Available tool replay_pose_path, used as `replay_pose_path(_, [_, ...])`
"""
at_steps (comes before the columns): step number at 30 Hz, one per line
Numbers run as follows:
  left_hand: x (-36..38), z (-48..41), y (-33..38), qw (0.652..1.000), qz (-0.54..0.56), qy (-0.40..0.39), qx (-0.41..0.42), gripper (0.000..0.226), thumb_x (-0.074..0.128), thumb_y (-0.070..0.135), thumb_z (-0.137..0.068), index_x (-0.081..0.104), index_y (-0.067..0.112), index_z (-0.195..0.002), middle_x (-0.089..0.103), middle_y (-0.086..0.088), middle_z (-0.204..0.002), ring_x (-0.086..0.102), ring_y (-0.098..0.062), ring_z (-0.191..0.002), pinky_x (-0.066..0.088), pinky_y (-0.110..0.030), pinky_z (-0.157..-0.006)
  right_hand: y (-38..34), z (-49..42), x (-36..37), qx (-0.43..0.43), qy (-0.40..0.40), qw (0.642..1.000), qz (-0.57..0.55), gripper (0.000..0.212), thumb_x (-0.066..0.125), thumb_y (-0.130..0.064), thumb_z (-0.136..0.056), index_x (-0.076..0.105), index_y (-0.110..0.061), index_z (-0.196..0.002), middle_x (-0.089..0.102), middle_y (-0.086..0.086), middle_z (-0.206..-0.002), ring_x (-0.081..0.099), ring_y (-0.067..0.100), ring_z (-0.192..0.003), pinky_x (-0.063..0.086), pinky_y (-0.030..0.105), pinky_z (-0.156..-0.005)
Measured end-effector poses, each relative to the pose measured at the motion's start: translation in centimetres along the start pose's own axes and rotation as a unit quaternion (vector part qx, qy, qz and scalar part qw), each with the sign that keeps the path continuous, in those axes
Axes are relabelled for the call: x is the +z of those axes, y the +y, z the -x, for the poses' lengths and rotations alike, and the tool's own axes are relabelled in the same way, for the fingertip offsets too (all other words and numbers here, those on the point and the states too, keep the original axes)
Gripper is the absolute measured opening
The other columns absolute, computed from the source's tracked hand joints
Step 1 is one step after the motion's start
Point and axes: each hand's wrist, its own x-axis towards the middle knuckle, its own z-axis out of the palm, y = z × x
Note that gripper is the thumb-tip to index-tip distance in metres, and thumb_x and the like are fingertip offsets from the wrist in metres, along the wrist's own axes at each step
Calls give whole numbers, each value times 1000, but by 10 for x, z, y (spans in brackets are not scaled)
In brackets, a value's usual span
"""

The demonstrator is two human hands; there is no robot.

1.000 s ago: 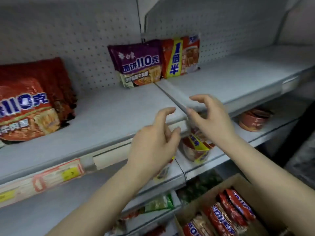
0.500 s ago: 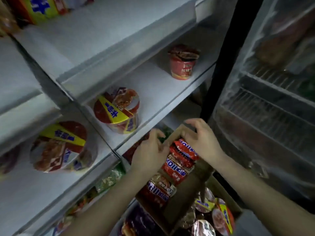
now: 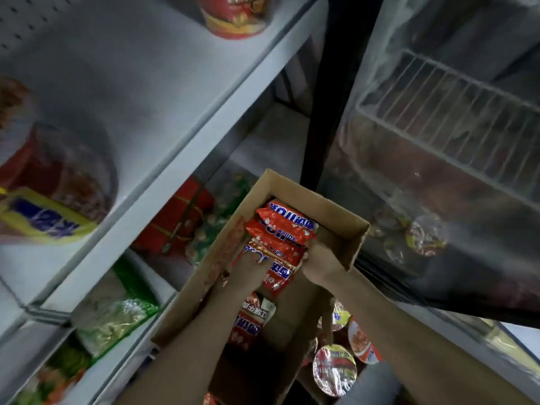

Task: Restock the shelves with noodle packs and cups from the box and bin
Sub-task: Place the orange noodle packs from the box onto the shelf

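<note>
Okay, both my hands are down in the cardboard box point(image 3: 336, 211), which sits at about 6 o'clock in the head view, open top toward me. My left hand point(image 3: 251, 267) lies at the 9 o'clock side of the stack of red noodle packs point(image 3: 280, 229), fingers pressed against the lowest pack's face and left edge; whether they curl under it I cannot tell, the fingertips are blurred. My right hand point(image 3: 317, 258) is at the 3 o'clock side of the same stack, touching its right edge, fingers tucked behind the packs and hidden, so its grip I cannot tell either. So the packs sit between the two hands, stacked on edge, the top ones toward 12 o'clock from my knuckles. Another red pack point(image 3: 251, 323) lies lower in the box, at 6 o'clock from my left hand, just beside my left forearm, not touched. Noodle cups point(image 3: 334, 369) with foil lids sit in a bin outside the box wall at 5 o'clock, below my right forearm. On the shelf point(image 3: 140, 118) at 10 o'clock a big red and yellow bowl cup point(image 3: 52, 188) is blurred at the left edge, and a red cup point(image 3: 236, 16) stands at 12 o'clock. Green bags point(image 3: 117, 314) lie on the lower shelf at 8 o'clock. A glass-door cooler point(image 3: 438, 141) fills the 2 o'clock side.
</note>
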Motion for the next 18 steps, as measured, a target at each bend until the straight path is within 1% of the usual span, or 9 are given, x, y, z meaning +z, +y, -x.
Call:
replay_pose_path(1, [5,-8,3,1000,26,4,-11,27,73,35,-85,52,18,-82,59,-23,-88,62,-34,-77,50,-42,-76,6,-14,6,7,-17,1000,12,26,48,-25,-101,56,-14,-123,63,5,-124,61,23,-113,48,33,-98])
replay_pose_path(3, [21,-30,2,995,90,7,-43,33,76,24,-85,46,20,-73,54,-14,-78,54,-24,-71,45,-37,-75,14,-33,17,15,-46,998,41,26,45,-24,-103,55,-12,-124,62,6,-124,60,24,-114,48,32,-97])
replay_pose_path(5, [36,-47,-2,991,129,-11,-46,22,78,29,-84,60,15,-83,66,-6,-84,62,-20,-77,50,-32,-84,27,-50,29,27,-72,995,57,28,43,-21,-104,54,-11,-127,61,8,-126,59,24,-117,45,30,-96])
replay_pose_path(7, [49,-67,-9,984,168,-22,-47,43,82,39,-74,69,15,-107,73,-5,-102,69,-21,-92,53,-37,-93,40,-63,40,38,-85,994,54,28,45,-21,-103,52,-15,-129,60,4,-126,58,21,-117,44,27,-94])
replay_pose_path(10, [64,-106,-20,974,215,10,-64,59,82,43,-55,67,20,-108,73,-6,-108,69,-28,-98,54,-46,-95,54,-76,52,43,-88,994,41,24,48,-24,-101,53,-22,-124,62,-3,-115,59,12,-99,47,23,-84])
replay_pose_path(12, [63,-102,-9,968,237,22,-72,53,82,33,-62,67,15,-110,73,-7,-104,70,-30,-94,57,-45,-91,59,-79,55,45,-82,995,36,22,50,-25,-100,53,-22,-121,60,-6,-106,57,8,-91,45,20,-74])
replay_pose_path(13, [62,-99,-5,963,255,28,-78,44,83,24,-70,67,12,-110,73,-8,-103,71,-29,-92,59,-41,-86,61,-80,56,47,-75,996,30,20,50,-25,-100,53,-23,-119,61,-6,-106,58,8,-91,45,20,-73])
replay_pose_path(15, [59,-92,-3,957,279,22,-80,27,79,9,-80,64,11,-102,71,-10,-102,71,-26,-90,60,-35,-78,58,-76,52,53,-72,996,31,22,51,-27,-99,53,-22,-121,63,-4,-112,61,11,-97,50,25,-83])
replay_pose_path(18, [42,-66,-4,953,294,-2,-73,25,78,7,-81,62,11,-101,73,-12,-103,74,-24,-88,62,-32,-76,49,-58,37,55,-74,995,40,21,50,-25,-99,55,-20,-119,63,-2,-108,62,14,-100,51,28,-86])
